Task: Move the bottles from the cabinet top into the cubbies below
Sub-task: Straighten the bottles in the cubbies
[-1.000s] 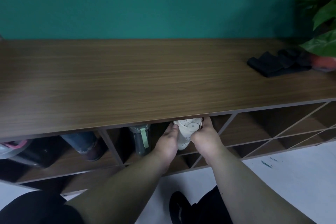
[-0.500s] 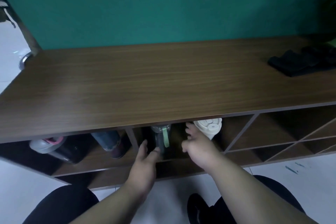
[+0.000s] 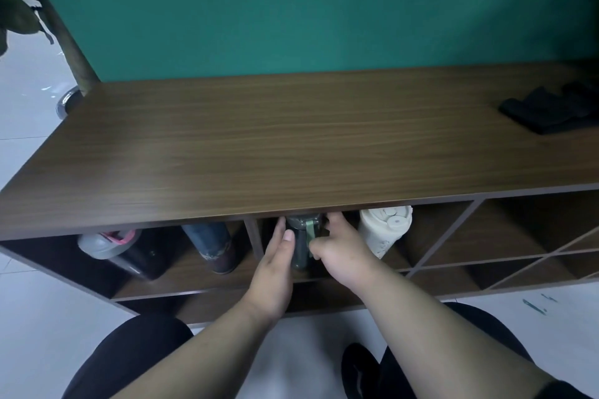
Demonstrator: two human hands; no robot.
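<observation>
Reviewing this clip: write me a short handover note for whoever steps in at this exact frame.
Left hand: on the left side of the dark green bottle with the pale green strap, thumb against it.
Right hand: fingers on the same bottle's right side. Whether either grip is firm cannot be told.
Bottles: that one and the cream ribbed bottle with the white lid share the second top cubby; the black bottle with the grey and pink lid and the blue and brown bottle share the leftmost.
Done: the wooden cabinet top shows no bottles, only a black cloth.
Left: settle the green bottle, withdraw the hands.
</observation>
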